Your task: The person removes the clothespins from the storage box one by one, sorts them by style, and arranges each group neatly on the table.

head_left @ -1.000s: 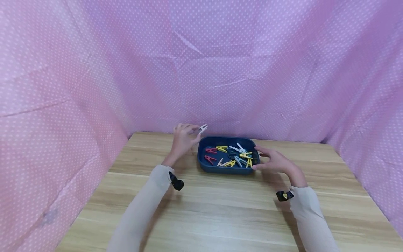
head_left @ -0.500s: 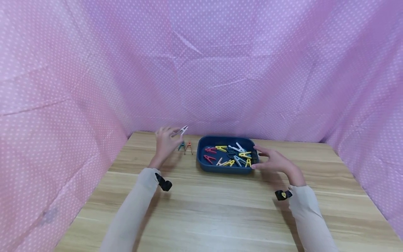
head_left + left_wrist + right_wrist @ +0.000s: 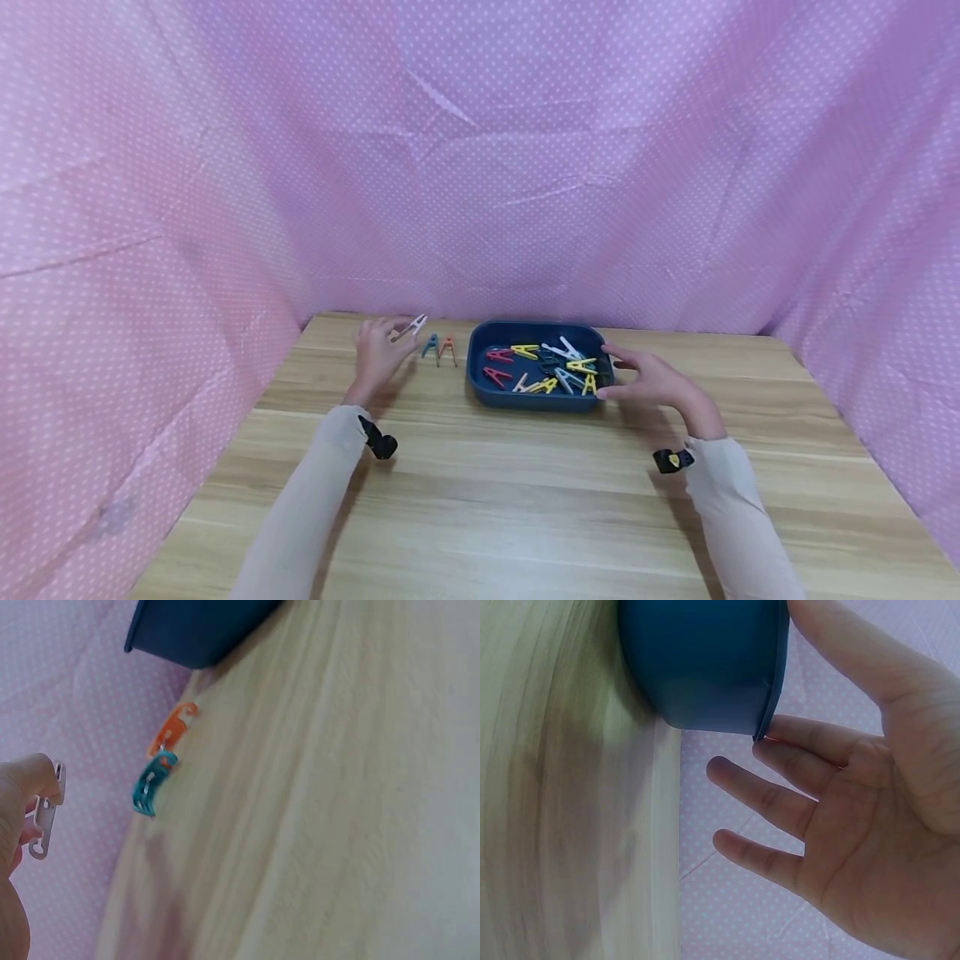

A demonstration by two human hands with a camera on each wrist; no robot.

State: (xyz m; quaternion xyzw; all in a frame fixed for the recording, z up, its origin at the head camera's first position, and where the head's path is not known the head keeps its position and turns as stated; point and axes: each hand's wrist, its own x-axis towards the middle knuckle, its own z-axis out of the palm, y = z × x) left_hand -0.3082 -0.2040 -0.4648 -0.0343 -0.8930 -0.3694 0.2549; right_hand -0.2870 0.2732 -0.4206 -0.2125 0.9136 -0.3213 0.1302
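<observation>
My left hand (image 3: 377,354) pinches a white clothespin (image 3: 413,325) over the table's back left part; the left wrist view shows the clothespin (image 3: 46,817) between thumb and fingers. Just right of that hand, a teal clothespin (image 3: 431,345) and an orange clothespin (image 3: 447,348) stand side by side on the table. A dark blue rectangular bin (image 3: 536,402) sits to their right, holding several red, yellow, white and light blue clothespins. My right hand (image 3: 652,382) rests its thumb and index finger on the bin's right end, its fingers fairly straight.
The wooden table (image 3: 510,508) runs back to a pink dotted curtain (image 3: 480,208), which also hangs at both sides. The bin stands close to the table's back edge. Black wrist cameras sit on both sleeves.
My left hand has moved left with the white clothespin, away from the bin, and lowered slightly. The teal and orange clothespins, at first hidden behind it, now show. The right hand stays at the bin.
</observation>
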